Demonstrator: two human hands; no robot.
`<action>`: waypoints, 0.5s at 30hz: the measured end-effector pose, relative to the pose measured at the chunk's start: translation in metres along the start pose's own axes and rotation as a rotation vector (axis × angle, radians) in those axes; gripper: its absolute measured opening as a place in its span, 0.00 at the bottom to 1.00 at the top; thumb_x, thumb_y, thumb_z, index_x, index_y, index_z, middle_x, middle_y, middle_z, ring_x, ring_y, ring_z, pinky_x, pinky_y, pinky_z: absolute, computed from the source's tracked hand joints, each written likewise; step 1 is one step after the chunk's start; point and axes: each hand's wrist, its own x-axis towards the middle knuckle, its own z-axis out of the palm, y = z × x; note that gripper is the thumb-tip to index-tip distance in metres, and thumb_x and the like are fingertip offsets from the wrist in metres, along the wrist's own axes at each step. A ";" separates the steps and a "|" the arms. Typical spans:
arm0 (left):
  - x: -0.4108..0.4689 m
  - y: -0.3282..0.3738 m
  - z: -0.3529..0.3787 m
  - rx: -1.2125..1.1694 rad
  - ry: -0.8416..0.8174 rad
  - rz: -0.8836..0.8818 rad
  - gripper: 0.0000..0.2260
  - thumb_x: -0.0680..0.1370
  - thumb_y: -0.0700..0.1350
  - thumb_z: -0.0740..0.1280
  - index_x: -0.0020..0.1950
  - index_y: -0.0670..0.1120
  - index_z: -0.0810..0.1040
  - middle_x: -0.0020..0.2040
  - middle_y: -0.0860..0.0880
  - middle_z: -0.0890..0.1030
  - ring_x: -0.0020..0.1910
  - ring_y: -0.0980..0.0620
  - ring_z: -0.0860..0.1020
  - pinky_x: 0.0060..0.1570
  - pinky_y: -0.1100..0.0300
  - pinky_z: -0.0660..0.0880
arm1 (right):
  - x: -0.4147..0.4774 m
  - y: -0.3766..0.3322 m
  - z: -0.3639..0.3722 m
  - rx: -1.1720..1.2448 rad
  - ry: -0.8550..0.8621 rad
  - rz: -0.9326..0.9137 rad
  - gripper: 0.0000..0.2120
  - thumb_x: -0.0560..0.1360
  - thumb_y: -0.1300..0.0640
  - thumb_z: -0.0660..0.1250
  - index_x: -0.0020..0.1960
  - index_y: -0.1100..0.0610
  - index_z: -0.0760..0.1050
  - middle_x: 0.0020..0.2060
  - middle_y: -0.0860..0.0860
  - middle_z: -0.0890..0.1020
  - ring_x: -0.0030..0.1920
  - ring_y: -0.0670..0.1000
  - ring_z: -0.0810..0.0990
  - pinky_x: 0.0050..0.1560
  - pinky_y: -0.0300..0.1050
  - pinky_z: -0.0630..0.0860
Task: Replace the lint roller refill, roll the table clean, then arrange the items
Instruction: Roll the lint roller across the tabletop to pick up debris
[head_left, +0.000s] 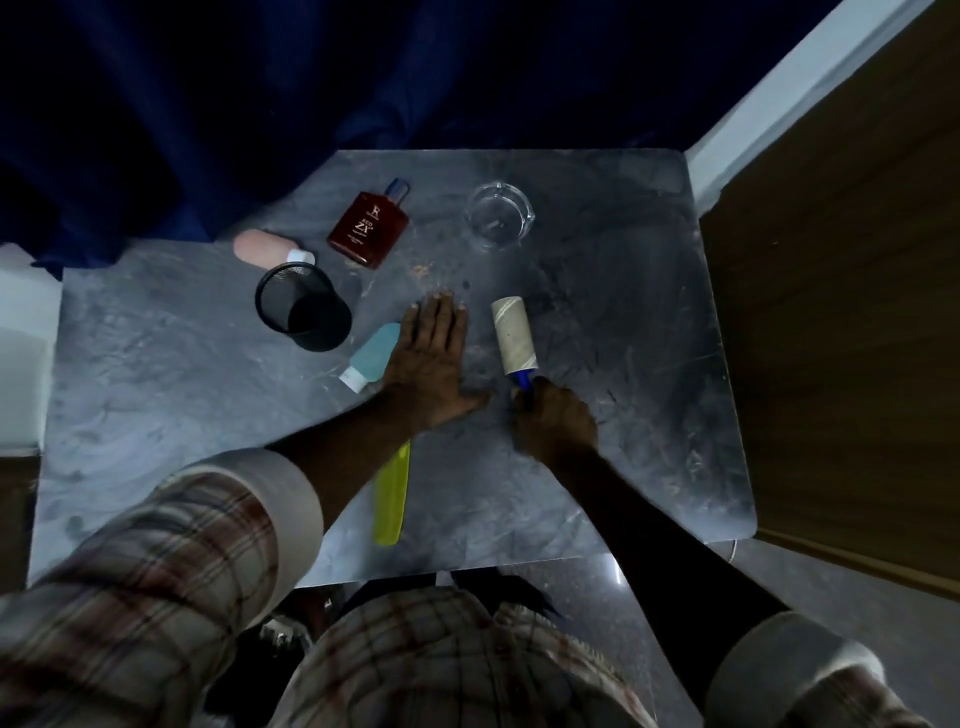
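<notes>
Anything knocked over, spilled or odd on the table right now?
Yes: orange-brown crumbs lie scattered ahead of the left hand, unrolled. The teal bottle, pink bottle and mesh cup lie on their sides.

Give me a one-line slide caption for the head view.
Right hand rolls the lint roller across the grey table; left hand rests flat beside it.

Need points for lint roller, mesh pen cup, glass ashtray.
lint roller (513, 333): head view, middle of the pale roll.
mesh pen cup (304, 306): head view, dark inside wall.
glass ashtray (500, 214): head view, clear base.
</notes>
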 end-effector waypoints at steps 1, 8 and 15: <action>0.001 0.000 0.000 0.002 -0.005 -0.002 0.59 0.73 0.79 0.57 0.86 0.39 0.41 0.87 0.35 0.42 0.87 0.37 0.43 0.84 0.37 0.43 | 0.002 0.002 0.001 0.040 -0.039 -0.021 0.15 0.83 0.49 0.57 0.59 0.55 0.77 0.53 0.59 0.84 0.54 0.63 0.83 0.52 0.52 0.77; 0.002 0.004 -0.008 0.017 -0.073 -0.004 0.59 0.74 0.78 0.59 0.86 0.38 0.38 0.86 0.34 0.40 0.86 0.35 0.41 0.84 0.37 0.43 | 0.004 0.000 0.014 0.057 -0.001 -0.051 0.17 0.84 0.47 0.58 0.64 0.56 0.76 0.56 0.60 0.84 0.57 0.65 0.83 0.57 0.54 0.78; 0.000 0.006 -0.015 0.022 -0.106 -0.008 0.58 0.75 0.78 0.58 0.85 0.38 0.38 0.86 0.34 0.40 0.86 0.34 0.41 0.84 0.37 0.42 | 0.019 0.042 -0.003 0.156 0.015 0.144 0.18 0.83 0.45 0.58 0.62 0.55 0.78 0.56 0.61 0.84 0.57 0.64 0.83 0.59 0.54 0.80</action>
